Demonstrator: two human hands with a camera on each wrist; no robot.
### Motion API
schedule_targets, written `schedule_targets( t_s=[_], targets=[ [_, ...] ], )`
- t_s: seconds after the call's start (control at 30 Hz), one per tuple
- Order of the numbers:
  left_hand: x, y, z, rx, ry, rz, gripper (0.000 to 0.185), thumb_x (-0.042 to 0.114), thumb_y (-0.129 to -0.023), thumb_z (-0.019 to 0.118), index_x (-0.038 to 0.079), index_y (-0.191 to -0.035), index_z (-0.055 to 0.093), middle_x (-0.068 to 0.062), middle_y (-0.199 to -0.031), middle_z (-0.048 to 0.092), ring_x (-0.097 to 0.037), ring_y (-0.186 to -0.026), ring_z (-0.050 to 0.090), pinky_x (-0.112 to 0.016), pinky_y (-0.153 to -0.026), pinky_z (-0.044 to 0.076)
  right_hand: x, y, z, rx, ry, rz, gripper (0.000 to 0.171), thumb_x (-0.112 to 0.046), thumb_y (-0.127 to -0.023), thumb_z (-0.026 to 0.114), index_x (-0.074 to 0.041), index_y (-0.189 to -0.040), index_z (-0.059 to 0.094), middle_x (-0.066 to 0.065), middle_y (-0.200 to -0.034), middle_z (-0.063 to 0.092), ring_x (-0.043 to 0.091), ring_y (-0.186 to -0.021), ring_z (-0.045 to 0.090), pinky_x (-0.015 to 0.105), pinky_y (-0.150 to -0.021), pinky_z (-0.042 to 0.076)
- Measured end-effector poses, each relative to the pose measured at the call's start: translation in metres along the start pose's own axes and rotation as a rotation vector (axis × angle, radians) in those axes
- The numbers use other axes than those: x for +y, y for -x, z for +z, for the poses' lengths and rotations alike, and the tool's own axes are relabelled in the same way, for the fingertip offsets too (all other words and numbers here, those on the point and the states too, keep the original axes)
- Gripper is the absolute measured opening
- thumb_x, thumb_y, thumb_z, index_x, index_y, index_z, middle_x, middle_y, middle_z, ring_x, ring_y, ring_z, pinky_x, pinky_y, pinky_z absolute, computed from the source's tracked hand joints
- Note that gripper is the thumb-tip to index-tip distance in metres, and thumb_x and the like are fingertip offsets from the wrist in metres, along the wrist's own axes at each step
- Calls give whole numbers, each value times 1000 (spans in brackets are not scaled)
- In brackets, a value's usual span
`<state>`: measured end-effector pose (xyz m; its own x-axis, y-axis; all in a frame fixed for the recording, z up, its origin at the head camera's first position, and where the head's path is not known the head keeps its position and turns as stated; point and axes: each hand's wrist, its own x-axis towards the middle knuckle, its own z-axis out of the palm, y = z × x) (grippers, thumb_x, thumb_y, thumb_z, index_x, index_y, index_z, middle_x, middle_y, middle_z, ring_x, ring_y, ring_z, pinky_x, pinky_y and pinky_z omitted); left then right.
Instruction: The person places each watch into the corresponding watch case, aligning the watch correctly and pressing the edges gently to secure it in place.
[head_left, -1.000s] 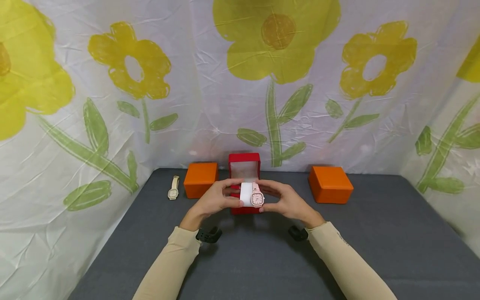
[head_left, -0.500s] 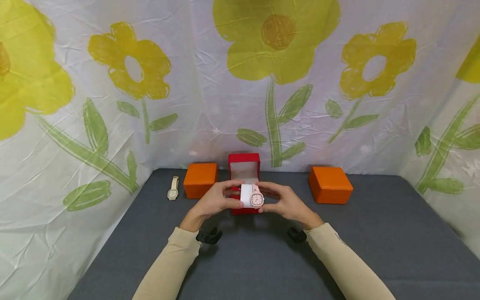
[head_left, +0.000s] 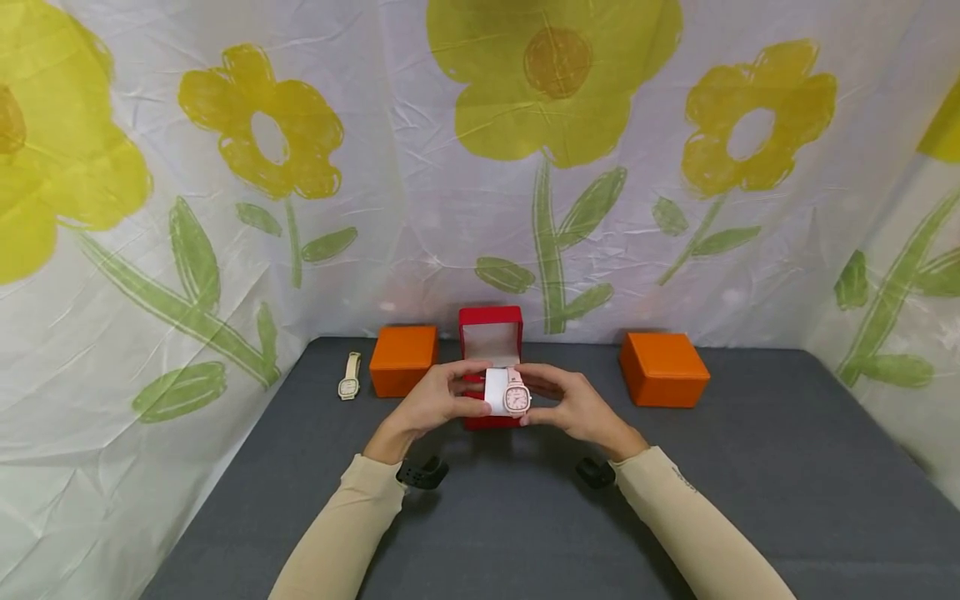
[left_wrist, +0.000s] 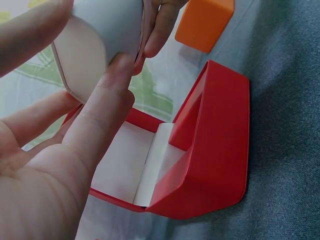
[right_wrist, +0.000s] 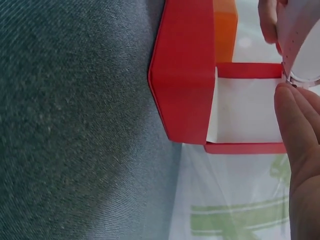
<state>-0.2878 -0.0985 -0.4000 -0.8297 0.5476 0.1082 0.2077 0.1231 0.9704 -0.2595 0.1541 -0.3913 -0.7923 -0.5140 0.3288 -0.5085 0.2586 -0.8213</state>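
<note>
A pink-strapped watch lies around one end of a white watch pillow, held up in front of an open red watch box. My left hand pinches the pillow's left end between thumb and fingers; the left wrist view shows its pale end face between them. From the other side my right hand grips the watch by its edge and strap, thumb below and fingers above. In the right wrist view the strap meets those fingertips. The box stands with its lid up, showing a white lining.
An orange box stands left of the red one, and a second orange box stands to the right. Further left a cream watch lies on the dark grey cloth. A flower-printed curtain hangs behind.
</note>
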Motion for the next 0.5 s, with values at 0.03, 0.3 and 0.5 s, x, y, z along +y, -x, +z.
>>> schedule_targets(
  t_s=[0.03, 0.3, 0.5],
  targets=[
    [0, 0, 0, 0, 3, 1, 61, 7, -80, 77, 4, -135, 52, -16, -129, 53, -32, -106, 59, -38, -84, 54, 0, 0, 0, 2, 0, 0, 69, -7, -74, 80, -2, -136, 51, 11, -135, 54, 26, -120, 55, 39, -99, 44],
    [-1, -3, 0, 0, 21, 8, 60, 6, -79, 77, 5, -134, 52, -17, -129, 53, -32, -105, 60, -38, -83, 54, 1, 1, 0, 24, -6, -3, 69, -7, -73, 80, -3, -136, 52, 10, -135, 54, 24, -120, 55, 36, -99, 44],
    [-4, -3, 2, 0, 71, 8, 61, 3, -80, 76, 0, -135, 50, -20, -129, 53, -31, -105, 60, -38, -83, 54, 1, 1, 1, 29, -1, -26, 68, -6, -73, 80, -1, -134, 52, 13, -133, 55, 27, -119, 56, 41, -98, 44]
  ],
)
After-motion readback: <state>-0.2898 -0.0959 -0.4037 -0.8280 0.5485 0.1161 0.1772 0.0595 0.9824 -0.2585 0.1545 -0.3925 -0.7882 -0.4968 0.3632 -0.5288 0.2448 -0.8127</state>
